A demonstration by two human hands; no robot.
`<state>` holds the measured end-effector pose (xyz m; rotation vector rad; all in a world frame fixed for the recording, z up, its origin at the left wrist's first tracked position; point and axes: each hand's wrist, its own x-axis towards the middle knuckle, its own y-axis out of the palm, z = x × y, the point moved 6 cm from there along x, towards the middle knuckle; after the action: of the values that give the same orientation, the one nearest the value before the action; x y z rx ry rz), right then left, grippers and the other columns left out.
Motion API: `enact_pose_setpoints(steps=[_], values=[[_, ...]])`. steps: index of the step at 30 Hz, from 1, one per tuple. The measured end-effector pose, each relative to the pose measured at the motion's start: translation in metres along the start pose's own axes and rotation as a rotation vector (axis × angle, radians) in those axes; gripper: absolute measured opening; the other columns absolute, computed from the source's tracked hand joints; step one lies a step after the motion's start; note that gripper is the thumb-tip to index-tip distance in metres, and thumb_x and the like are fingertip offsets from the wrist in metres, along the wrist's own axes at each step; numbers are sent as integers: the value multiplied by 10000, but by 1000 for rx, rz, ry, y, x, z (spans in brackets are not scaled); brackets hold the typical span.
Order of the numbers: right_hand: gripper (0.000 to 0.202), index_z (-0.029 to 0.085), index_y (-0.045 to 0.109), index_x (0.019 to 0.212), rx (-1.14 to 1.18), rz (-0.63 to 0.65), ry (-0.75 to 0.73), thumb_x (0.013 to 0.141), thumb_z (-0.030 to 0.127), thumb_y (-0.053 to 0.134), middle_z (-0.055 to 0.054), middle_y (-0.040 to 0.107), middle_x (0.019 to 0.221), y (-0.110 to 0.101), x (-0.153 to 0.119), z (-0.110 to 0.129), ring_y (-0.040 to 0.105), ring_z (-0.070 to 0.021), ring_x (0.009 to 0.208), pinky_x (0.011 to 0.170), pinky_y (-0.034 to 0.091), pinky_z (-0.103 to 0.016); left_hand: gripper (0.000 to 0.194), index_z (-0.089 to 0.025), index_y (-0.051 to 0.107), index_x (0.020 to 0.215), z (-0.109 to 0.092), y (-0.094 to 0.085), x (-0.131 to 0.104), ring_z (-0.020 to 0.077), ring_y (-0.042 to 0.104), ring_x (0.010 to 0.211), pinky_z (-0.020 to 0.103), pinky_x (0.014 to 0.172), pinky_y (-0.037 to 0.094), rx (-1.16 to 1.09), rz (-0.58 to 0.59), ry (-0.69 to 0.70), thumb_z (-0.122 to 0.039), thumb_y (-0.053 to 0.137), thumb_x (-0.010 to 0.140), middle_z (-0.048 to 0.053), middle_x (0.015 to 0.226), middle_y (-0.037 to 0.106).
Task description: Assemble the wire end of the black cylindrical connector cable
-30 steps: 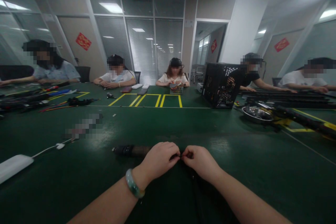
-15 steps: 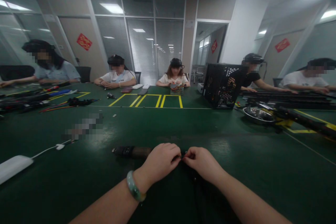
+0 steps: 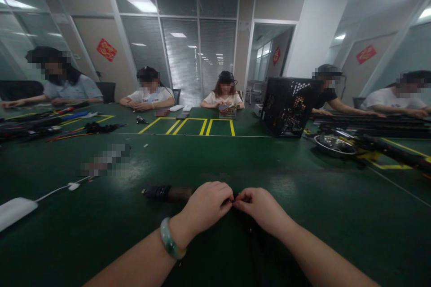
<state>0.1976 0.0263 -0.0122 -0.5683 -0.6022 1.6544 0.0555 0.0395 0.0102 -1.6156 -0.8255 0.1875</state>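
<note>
My left hand [image 3: 210,202], with a green bangle [image 3: 168,238] on its wrist, is closed in a pinch near the middle of the table. Almost fingertip to fingertip with it, my right hand [image 3: 262,208] pinches too. Whatever lies between the fingertips is small, dark and mostly hidden by the fingers. A dark cylindrical tool with a metal tip, like a power screwdriver [image 3: 168,193], lies on its side, its right part behind my left hand. Beneath my right hand is a black object [image 3: 251,224] too dark to make out.
On the green table [image 3: 202,157], a white power strip [image 3: 16,213] lies at left with its cord. Cables and tools [image 3: 30,128] are heaped at far left. A black computer case [image 3: 286,107] and a metal bowl [image 3: 335,144] stand at right. Several people sit around the table.
The view has shifted slightly. Both hands stay pinched together at nearly the same place, with only a slight movement of the fingers.
</note>
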Motion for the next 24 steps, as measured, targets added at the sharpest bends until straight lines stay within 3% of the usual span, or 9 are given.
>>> enact_pose_setpoints(steps=[8,16,24], values=[[145,215,732,753,-38,42,48,799,309,631,14,700,684,1,2,-4,598,-133,619,524,340,-212,66,-208,619,886,3,0,2,185,583,863,329,806,435,-4,11,12,-178,617,827,5,888,630],[182,197,719,785,112,22,3,818,342,613,5,699,735,10,4,-4,614,-140,677,565,375,-209,90,-218,614,924,10,-8,0,174,596,895,310,847,445,-30,39,30,-193,626,838,-6,913,643],[168,191,722,840,165,-39,-13,823,314,609,-5,715,798,2,7,-1,646,-159,738,619,420,-224,71,-206,618,941,7,-5,1,185,584,909,335,839,446,5,-9,-43,-244,603,884,10,949,638]])
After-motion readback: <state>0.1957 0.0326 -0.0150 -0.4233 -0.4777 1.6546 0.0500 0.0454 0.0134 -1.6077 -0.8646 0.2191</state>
